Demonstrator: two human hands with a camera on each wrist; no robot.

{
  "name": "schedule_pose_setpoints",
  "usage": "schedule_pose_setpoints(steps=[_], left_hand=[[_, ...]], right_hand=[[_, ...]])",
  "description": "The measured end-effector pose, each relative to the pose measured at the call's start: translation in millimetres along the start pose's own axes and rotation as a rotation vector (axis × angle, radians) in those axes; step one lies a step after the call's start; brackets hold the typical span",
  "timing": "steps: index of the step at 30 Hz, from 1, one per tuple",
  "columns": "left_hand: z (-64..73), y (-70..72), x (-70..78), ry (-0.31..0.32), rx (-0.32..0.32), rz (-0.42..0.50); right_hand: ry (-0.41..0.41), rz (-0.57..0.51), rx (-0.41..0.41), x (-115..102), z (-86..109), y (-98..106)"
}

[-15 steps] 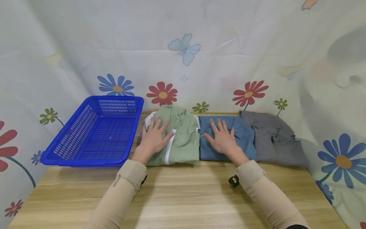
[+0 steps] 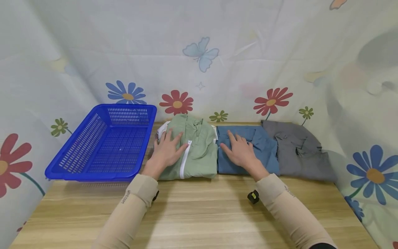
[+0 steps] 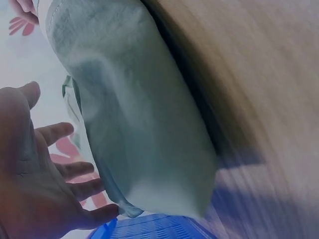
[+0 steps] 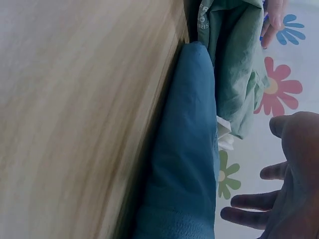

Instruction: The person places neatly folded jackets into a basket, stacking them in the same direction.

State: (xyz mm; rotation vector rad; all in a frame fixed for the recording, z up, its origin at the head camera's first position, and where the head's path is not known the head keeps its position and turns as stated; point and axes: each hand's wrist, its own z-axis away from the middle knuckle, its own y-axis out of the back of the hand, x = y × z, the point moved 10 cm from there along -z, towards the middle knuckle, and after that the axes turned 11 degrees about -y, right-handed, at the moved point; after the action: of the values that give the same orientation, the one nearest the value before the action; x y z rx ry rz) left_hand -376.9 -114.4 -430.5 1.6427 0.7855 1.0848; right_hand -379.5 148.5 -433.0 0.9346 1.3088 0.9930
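Note:
A folded green garment (image 2: 199, 152) with a white zipper lies left of centre in the head view. Over its left part is my left hand (image 2: 164, 152), fingers spread and holding nothing; the left wrist view shows this hand (image 3: 45, 174) above the garment's thick folded edge. Beside it sits a folded blue garment (image 2: 264, 148). My right hand (image 2: 240, 152) is over the blue one's left half, fingers loosely spread, and in the right wrist view this hand (image 4: 294, 184) has a gap to the cloth. To the right lies a folded dark grey garment (image 2: 301, 152).
A blue plastic basket (image 2: 143, 138) with slotted walls stands at the left, close to the green garment. The wooden table (image 2: 199, 214) stretches in front of the row of clothes. Behind hangs a white curtain (image 2: 236, 76) printed with flowers and a butterfly.
Both hands stay in nearly the same place over the garments. Their fingers, spread wide and straighter before, are now a little more bent. The garments and basket have not moved.

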Motion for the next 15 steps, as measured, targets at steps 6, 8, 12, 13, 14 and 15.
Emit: schedule_pose_setpoints(steps=[6, 8, 12, 13, 14, 15], left_hand=[[3.9, 6.8, -8.5, 0.054, 0.085, 0.026], [6.6, 10.7, -14.0, 0.101, 0.133, 0.022], [12.6, 12.4, -27.8, 0.228, 0.162, 0.038], [13.5, 11.4, -31.1, 0.255, 0.153, 0.039], [14.1, 9.4, -33.8, 0.276, 0.136, 0.049], [14.3, 7.1, -36.4, 0.292, 0.116, 0.061]], right_hand=[[0.056, -0.166, -0.028, -14, -1.4, 1], [0.075, -0.240, -0.065, -20, -2.4, -1], [0.063, -0.332, -0.153, -26, -6.3, -8], [0.055, -0.346, -0.178, -27, -7.6, -11], [0.048, -0.359, -0.203, -28, -8.6, -14], [0.038, -0.369, -0.228, -29, -9.9, -17]])
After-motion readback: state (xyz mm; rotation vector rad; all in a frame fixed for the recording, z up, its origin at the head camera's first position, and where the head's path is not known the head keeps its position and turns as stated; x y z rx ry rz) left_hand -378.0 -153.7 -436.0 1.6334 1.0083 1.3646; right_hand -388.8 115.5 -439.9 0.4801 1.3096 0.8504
